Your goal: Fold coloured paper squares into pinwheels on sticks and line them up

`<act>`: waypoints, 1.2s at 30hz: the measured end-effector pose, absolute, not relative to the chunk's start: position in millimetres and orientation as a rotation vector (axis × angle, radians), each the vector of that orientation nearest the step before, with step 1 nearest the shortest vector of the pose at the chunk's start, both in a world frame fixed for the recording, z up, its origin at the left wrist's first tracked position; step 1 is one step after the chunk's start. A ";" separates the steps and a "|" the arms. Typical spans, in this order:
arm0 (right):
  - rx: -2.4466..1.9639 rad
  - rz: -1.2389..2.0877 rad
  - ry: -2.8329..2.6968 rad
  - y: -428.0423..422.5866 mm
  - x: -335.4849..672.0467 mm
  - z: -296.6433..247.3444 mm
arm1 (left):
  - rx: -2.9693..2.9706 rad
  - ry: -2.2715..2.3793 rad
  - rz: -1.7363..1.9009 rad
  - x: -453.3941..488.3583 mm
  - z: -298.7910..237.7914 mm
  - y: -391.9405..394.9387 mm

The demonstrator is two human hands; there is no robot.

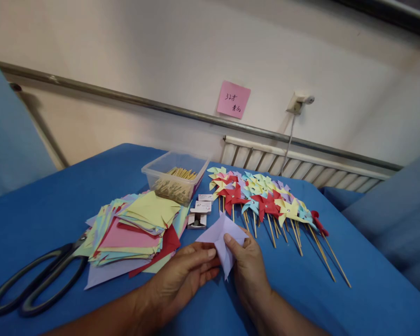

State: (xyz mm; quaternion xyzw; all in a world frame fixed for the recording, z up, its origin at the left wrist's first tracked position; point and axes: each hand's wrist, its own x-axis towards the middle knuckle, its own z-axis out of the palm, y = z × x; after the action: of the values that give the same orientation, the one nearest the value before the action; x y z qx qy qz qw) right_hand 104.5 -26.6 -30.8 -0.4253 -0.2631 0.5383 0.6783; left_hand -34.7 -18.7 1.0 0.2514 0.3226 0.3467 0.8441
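Observation:
Both of my hands pinch a lavender paper square (pixel 220 232) just above the blue table. My left hand (pixel 185 273) grips its lower left part between thumb and fingers. My right hand (pixel 247 266) holds its right side, thumb on top. The paper is partly folded, with one corner pointing down between the hands. Left of the hands lies a stack of coloured paper squares (pixel 136 231). Behind the held paper sits a small white box (pixel 199 215).
Large black-handled scissors (pixel 38 277) lie at the front left. A clear plastic tub (pixel 175 179) holds wooden sticks. Several finished paper pinwheels on sticks (pixel 266 200) are spread to the right. The blue table (pixel 353 298) ends at a wall with a radiator and a pink note (pixel 233 99).

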 end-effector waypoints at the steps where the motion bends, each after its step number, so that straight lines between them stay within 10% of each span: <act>1: -0.977 1.183 -0.597 -26.7 103.7 -30.4 | 0.549 0.686 0.742 -33.8 0.6 -19.5; 22: -0.929 1.297 -0.700 -34.5 97.2 -33.6 | 0.623 0.847 0.872 -26.5 0.9 -14.0; 36: -1.045 0.782 -1.502 -57.2 96.0 -27.3 | 0.564 0.813 0.977 -47.2 21.7 -1.0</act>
State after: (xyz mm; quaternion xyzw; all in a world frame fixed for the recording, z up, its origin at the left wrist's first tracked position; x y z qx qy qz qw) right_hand 96.0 -57.2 -27.3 -0.4403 -0.6333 0.3295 0.5445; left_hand -47.2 -1.0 21.7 0.2600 0.3743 0.4501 0.7679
